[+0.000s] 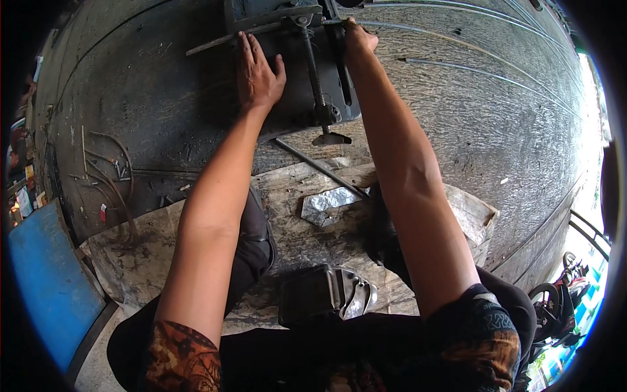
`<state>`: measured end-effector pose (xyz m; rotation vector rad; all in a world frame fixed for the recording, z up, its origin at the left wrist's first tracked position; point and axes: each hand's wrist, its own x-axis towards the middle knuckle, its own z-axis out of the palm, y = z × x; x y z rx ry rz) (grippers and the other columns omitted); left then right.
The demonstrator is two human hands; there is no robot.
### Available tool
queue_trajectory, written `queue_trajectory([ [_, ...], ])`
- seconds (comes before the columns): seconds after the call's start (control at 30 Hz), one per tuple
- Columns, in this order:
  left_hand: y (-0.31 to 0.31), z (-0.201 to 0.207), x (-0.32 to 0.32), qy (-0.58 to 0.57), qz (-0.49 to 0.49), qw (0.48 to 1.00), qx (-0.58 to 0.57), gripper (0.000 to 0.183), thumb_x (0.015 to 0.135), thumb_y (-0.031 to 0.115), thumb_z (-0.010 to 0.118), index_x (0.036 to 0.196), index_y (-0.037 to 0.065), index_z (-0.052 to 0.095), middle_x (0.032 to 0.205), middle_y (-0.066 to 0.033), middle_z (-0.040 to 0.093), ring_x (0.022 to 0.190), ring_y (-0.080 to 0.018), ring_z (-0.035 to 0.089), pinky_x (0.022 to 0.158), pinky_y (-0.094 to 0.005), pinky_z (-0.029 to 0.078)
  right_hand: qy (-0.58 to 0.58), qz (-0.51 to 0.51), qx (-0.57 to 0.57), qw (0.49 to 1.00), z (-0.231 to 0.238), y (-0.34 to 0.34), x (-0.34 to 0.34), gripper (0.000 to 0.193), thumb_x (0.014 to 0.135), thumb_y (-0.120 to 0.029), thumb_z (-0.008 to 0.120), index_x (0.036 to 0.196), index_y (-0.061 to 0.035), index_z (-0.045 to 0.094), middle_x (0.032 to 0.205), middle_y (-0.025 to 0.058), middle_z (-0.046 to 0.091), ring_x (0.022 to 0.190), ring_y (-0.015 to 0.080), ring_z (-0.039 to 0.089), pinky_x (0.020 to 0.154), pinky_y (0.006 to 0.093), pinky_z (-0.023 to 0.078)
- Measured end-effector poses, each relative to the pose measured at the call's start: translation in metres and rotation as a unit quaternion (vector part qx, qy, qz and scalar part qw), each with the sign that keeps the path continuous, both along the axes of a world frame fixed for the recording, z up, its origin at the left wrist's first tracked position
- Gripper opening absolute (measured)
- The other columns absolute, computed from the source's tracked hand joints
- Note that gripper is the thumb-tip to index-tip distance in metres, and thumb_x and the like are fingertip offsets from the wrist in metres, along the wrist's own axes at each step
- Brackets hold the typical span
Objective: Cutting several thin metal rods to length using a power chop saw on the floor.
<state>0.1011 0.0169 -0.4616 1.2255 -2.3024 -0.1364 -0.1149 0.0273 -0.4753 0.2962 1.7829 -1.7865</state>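
In front of me stands a dark metal machine base [300,108] with a clamp screw [312,68] and a crank handle [332,138] at its near end. A long thin metal rod [437,31] crosses it beside the clamp jaw, and its left end [208,46] sticks out past the base. My left hand [260,77] is open, fingers straight and thumb apart, with its fingertips at the rod left of the clamp screw. My right hand [359,40] is closed round the rod at the base's right edge; its fingertips are partly hidden.
More long rods [483,73] lie on the right. A bar [320,168] and a silvery foil piece [328,204] rest between my legs, near a dark box-shaped metal object [307,294]. Curved offcuts [114,179] and a blue panel [52,281] are on the left.
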Motion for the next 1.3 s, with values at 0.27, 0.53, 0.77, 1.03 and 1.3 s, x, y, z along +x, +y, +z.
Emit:
queue_trajectory([
  [0.27,0.001,0.000,-0.004,0.003,-0.006,1.000,-0.002,0.072,0.094,0.033,0.049,0.144,-0.012,0.026,0.154,-0.0281,0.017,0.143,-0.0390,0.023,0.117,-0.0407,0.024,0.018,-0.019,-0.017,1.000,-0.014,-0.002,-0.009,0.041,0.078,-0.019,0.080,0.103,0.0075,0.061,0.097,0.0156,0.064,0.081,0.0211,0.059,0.072,0.0357,0.050],
  [0.53,0.001,-0.001,-0.001,-0.005,0.000,1.000,-0.008,0.072,0.093,0.034,0.049,0.144,-0.012,0.025,0.154,-0.0284,0.018,0.143,-0.0387,0.023,0.117,-0.0402,0.024,0.016,0.006,-0.036,0.999,-0.005,0.004,-0.001,0.052,0.077,-0.021,0.078,0.114,0.0091,0.057,0.110,0.0236,0.064,0.099,0.0306,0.064,0.090,0.0384,0.049],
  [0.77,0.002,0.002,0.005,0.011,0.003,1.000,0.007,0.072,0.093,0.033,0.050,0.144,-0.011,0.025,0.155,-0.0276,0.017,0.143,-0.0376,0.024,0.117,-0.0395,0.025,0.093,0.030,0.022,0.995,0.005,0.010,0.011,0.044,0.077,-0.024,0.077,0.105,0.0082,0.065,0.104,0.0214,0.068,0.095,0.0298,0.066,0.088,0.0372,0.050],
  [1.03,0.030,0.019,0.048,-0.018,-0.049,0.997,0.050,0.068,0.095,0.028,0.052,0.146,-0.009,0.025,0.155,-0.0252,0.018,0.141,-0.0375,0.028,0.114,-0.0393,0.031,0.424,0.177,0.115,0.881,0.037,0.072,0.048,0.029,0.083,-0.018,0.062,0.104,0.0007,0.069,0.102,0.0214,0.068,0.096,0.0386,0.064,0.087,0.0436,0.049],
  [1.3,0.018,0.032,0.110,-0.024,-0.023,0.998,0.044,0.062,0.093,0.027,0.053,0.143,-0.005,0.034,0.151,-0.0218,0.031,0.136,-0.0358,0.037,0.110,-0.0397,0.037,0.557,0.394,0.043,0.730,0.086,0.076,0.133,0.022,0.078,-0.009,0.061,0.098,-0.0027,0.066,0.099,0.0223,0.065,0.091,0.0449,0.061,0.077,0.0479,0.051],
])
